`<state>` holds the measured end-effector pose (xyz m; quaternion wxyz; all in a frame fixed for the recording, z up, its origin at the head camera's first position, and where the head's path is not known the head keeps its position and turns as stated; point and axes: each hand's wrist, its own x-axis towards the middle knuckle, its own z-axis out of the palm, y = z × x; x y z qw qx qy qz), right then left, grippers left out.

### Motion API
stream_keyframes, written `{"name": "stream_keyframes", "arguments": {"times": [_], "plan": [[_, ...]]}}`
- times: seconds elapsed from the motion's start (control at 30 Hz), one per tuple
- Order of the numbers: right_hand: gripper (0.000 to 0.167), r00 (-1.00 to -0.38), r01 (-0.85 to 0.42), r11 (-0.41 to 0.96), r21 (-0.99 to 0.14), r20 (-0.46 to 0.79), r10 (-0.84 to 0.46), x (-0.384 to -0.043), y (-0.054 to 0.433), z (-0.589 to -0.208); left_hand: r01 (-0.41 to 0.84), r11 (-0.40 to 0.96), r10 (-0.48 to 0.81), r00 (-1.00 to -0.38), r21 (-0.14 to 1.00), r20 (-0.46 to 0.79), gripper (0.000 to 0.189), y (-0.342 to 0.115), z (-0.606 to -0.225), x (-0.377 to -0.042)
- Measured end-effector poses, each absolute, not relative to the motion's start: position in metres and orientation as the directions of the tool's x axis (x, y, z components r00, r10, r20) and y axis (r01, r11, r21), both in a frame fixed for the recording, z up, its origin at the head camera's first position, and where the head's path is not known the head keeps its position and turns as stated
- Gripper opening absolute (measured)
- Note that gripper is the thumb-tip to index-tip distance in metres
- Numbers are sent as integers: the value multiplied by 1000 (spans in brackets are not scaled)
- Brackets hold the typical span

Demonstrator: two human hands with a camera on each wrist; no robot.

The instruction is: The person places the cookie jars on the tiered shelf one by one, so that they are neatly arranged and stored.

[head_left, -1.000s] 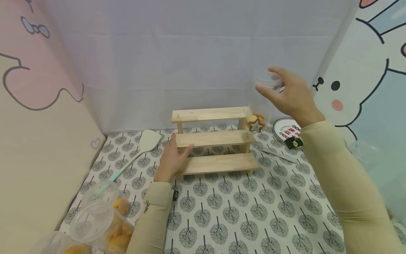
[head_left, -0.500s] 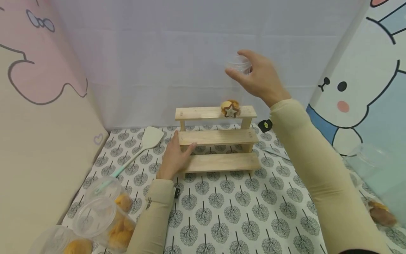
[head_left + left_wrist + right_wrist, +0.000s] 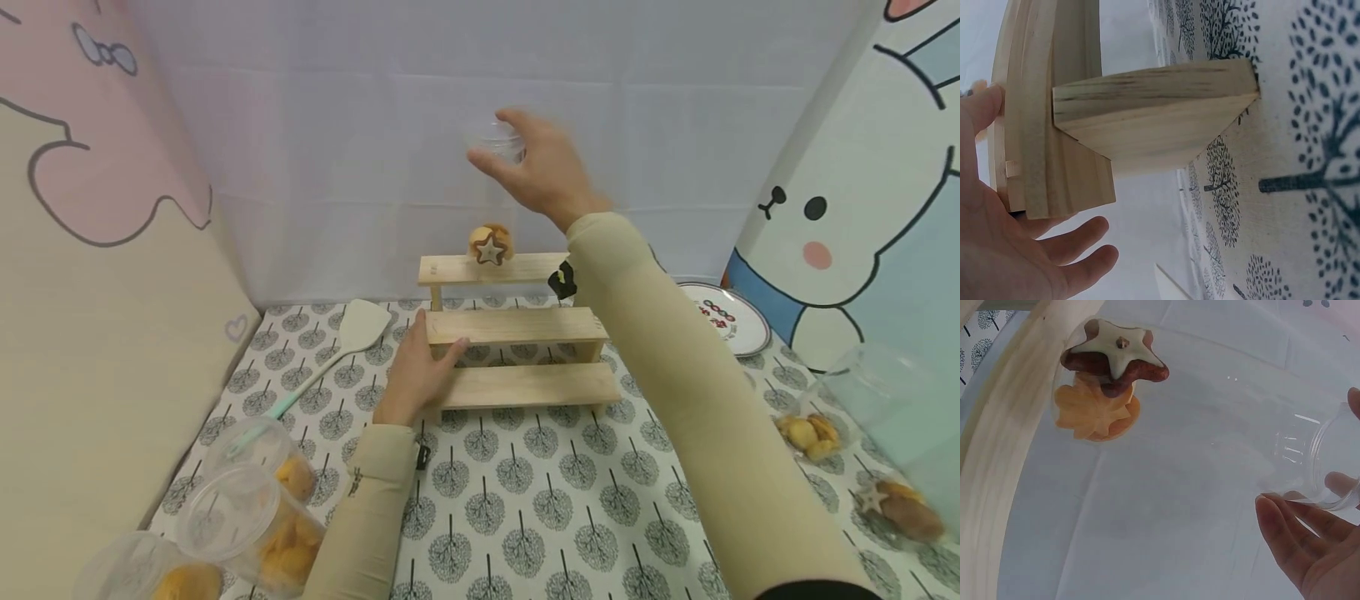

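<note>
From the head, the right hand (image 3: 546, 171) grips a clear jar (image 3: 491, 192), its base perhaps touching the top of the wooden rack (image 3: 517, 326). Left wrist: the left hand (image 3: 1007, 253) clasps the rack's end. Right wrist: a star-shaped piece (image 3: 1121, 351) lies inside the jar.

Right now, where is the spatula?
In the head view, the spatula lies left of the left hand and wooden rack, its handle toward the jars at lower left.
</note>
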<state>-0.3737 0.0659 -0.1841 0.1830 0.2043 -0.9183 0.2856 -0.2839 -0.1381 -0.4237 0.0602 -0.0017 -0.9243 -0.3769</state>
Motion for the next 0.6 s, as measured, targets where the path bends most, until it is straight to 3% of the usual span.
{"name": "stream_keyframes", "arguments": {"times": [0.6], "plan": [[85, -883, -435, 801, -412, 369, -289, -380, 53, -203, 56, 717, -41, -992, 694, 123, 106, -126, -421, -283]]}}
